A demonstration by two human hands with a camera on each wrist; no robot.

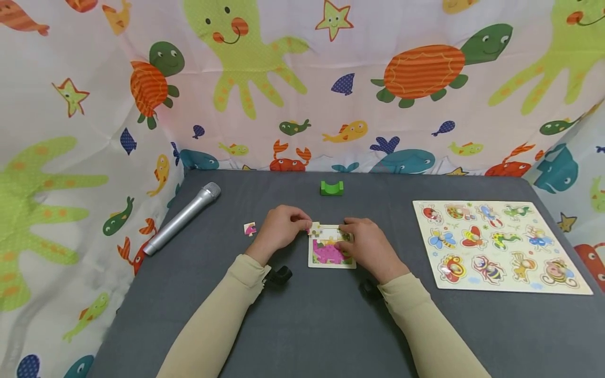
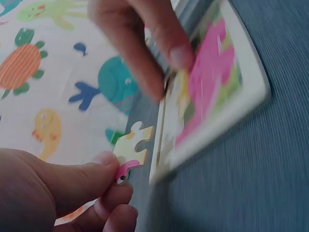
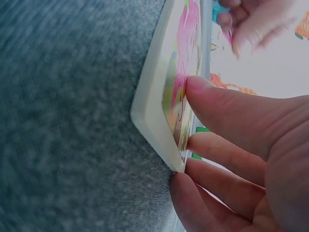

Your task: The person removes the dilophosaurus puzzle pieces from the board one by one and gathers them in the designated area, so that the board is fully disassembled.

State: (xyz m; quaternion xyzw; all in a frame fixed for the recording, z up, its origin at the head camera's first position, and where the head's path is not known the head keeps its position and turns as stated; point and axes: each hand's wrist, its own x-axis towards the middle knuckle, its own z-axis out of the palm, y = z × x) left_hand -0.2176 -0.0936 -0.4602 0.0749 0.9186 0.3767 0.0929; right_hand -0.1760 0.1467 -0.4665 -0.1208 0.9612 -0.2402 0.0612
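My left hand (image 1: 280,229) pinches a cream and pink jigsaw piece (image 2: 132,150) between thumb and fingers, at the top left corner of a small framed puzzle (image 1: 332,264). In the left wrist view the piece is upright beside the frame. The puzzle has a pale wooden border and a pink figure inside, with a bare pale strip near its top. My right hand (image 1: 371,245) rests on the puzzle's right side. In the right wrist view its thumb (image 3: 200,83) touches the picture, and other fingertips press at the frame's corner.
A loose jigsaw piece (image 1: 249,228) lies left of my left hand. A silver microphone (image 1: 184,218) lies at the table's left side. A green curved block (image 1: 332,189) stands behind the puzzle. On the right lies a large insect-and-animal puzzle board (image 1: 501,247). A printed curtain (image 1: 293,68) surrounds the grey table.
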